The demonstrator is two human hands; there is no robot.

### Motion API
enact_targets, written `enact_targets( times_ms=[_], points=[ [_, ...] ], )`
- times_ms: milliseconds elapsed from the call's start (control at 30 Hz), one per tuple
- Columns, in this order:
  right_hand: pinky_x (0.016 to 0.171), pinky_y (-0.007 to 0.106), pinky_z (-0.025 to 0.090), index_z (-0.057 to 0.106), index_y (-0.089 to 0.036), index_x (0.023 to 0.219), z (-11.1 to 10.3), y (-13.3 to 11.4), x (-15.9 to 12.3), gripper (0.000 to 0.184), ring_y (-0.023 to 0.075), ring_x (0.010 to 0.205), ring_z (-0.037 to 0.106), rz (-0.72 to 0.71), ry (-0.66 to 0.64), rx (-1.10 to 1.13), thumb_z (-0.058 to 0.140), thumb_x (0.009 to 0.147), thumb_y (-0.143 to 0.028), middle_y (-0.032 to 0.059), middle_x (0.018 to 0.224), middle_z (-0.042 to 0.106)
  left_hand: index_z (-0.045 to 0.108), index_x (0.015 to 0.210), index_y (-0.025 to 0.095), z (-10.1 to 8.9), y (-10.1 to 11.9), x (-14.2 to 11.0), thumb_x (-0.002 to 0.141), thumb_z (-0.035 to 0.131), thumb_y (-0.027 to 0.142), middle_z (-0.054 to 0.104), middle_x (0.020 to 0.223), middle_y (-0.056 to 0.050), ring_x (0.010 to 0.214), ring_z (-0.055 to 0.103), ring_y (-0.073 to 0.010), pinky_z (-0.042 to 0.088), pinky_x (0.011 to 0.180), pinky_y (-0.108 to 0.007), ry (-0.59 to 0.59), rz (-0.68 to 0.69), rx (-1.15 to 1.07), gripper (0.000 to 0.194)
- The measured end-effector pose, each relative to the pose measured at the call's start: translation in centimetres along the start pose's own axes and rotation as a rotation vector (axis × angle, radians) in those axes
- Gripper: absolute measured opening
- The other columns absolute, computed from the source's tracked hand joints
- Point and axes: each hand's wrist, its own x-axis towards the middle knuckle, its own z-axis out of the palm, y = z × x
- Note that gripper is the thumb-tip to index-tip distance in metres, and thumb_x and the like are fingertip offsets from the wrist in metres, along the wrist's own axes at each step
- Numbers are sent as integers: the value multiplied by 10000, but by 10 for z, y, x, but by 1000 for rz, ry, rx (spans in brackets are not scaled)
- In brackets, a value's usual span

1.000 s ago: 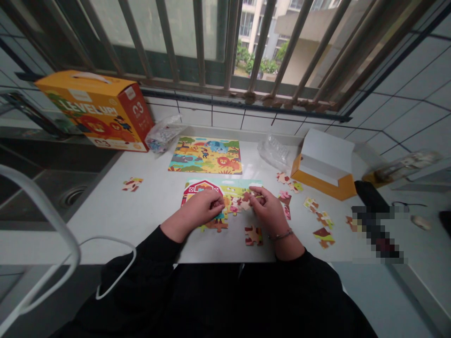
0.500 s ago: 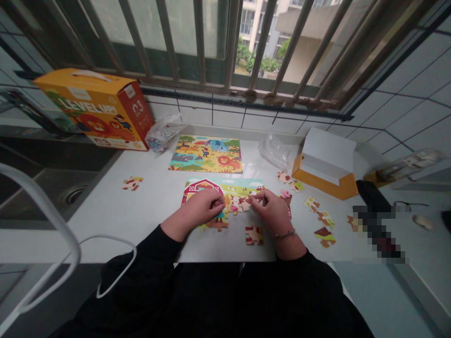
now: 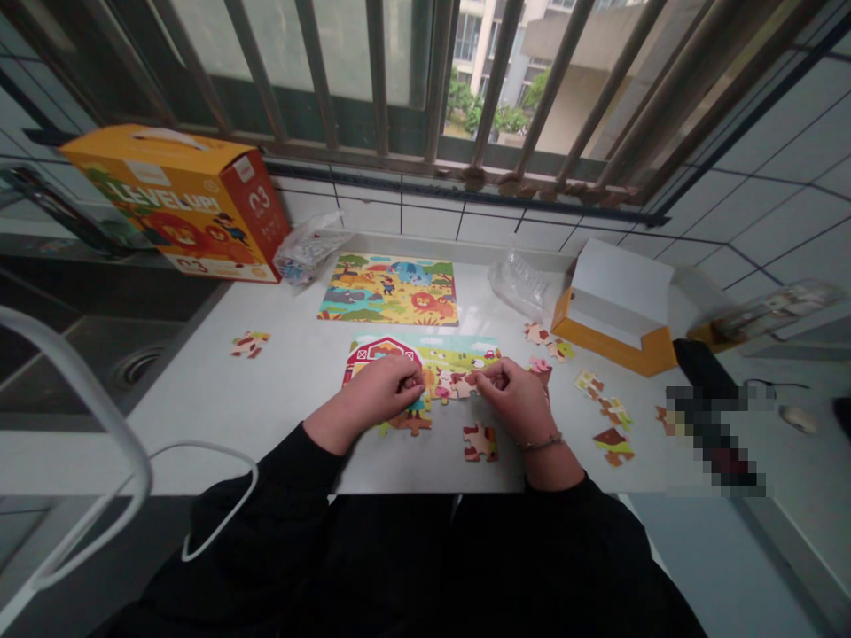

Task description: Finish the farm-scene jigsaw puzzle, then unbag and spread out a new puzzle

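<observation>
A partly assembled farm jigsaw puzzle (image 3: 452, 353) with a red barn lies on the white counter (image 3: 199, 443), under both hands. My left hand (image 3: 376, 394) rests on its lower left part, fingers curled over the pieces. My right hand (image 3: 511, 400) pinches at the puzzle's right side, beside cow-patterned pieces, and its fingers hide what they touch. A loose jigsaw piece (image 3: 480, 442) lies just below my right hand. Further loose pieces (image 3: 612, 446) are scattered to the right, and one (image 3: 250, 344) sits alone on the left. A finished animal puzzle (image 3: 389, 291) lies beyond the hands.
An orange puzzle box (image 3: 176, 202) stands at the back left, with a plastic bag (image 3: 307, 248) beside it. An open orange-and-white box (image 3: 617, 306) and a clear bag (image 3: 519, 285) lie back right. A steel sink (image 3: 136, 368) adjoins the counter's left edge, below a barred window (image 3: 378, 80).
My right hand has moved slightly down and left, closer to the assembled pieces. My left hand has barely moved. The view has tilted slightly.
</observation>
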Motion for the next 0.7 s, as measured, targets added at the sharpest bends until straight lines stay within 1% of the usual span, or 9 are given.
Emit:
enact_targets(
  times_ms=[100, 200, 267, 400, 467, 567, 700],
  points=[
    [634, 308, 397, 714, -248, 760, 0, 0, 0, 329, 192, 646, 641, -8, -12, -61, 763, 909, -537, 12, 680, 707, 661, 825, 203, 0, 0, 0, 951, 690, 203, 645, 782, -2, 747, 560, -182, 367, 713, -313, 0, 2, 7, 129],
    [646, 312, 389, 709, -255, 771, 1, 1, 0, 322, 197, 672, 648, -30, -19, -124, 759, 939, -525, 12, 714, 716, 671, 834, 203, 0, 0, 0, 950, 691, 206, 652, 789, -6, 752, 564, -185, 369, 713, -315, -5, -10, 23, 118],
    [675, 319, 417, 704, -256, 781, 2, 2, 0, 301, 204, 715, 656, -67, -15, -157, 758, 953, -496, 18, 760, 720, 680, 845, 203, 0, 0, 0, 950, 696, 212, 658, 795, -8, 757, 567, -188, 371, 713, -317, -11, -18, 33, 107],
    [786, 343, 485, 675, -253, 778, 4, 3, -1, 278, 228, 883, 681, -190, 13, -212, 762, 968, -437, 52, 938, 710, 676, 840, 204, 0, 1, 1, 954, 696, 219, 661, 801, -10, 774, 577, -193, 381, 721, -319, -16, -22, 38, 117],
    [812, 347, 499, 672, -254, 809, 5, 3, -1, 254, 233, 931, 683, -213, 25, -214, 758, 977, -423, 55, 985, 691, 678, 842, 205, -1, 1, 1, 957, 692, 221, 662, 802, -9, 772, 579, -191, 379, 717, -317, -17, -24, 34, 117],
    [798, 346, 497, 654, -255, 834, 7, 4, -2, 234, 231, 922, 675, -216, 34, -193, 751, 984, -408, 46, 971, 674, 682, 841, 203, -1, 1, 0, 955, 690, 211, 662, 792, -6, 760, 580, -186, 375, 711, -313, -13, -21, 27, 115],
    [757, 341, 465, 614, -258, 805, 8, 3, -2, 250, 221, 856, 643, -223, 20, -168, 729, 986, -387, 30, 904, 663, 681, 841, 203, 2, 2, 0, 953, 698, 211, 663, 790, -5, 757, 579, -184, 376, 711, -311, -9, -16, 27, 114]
  ],
)
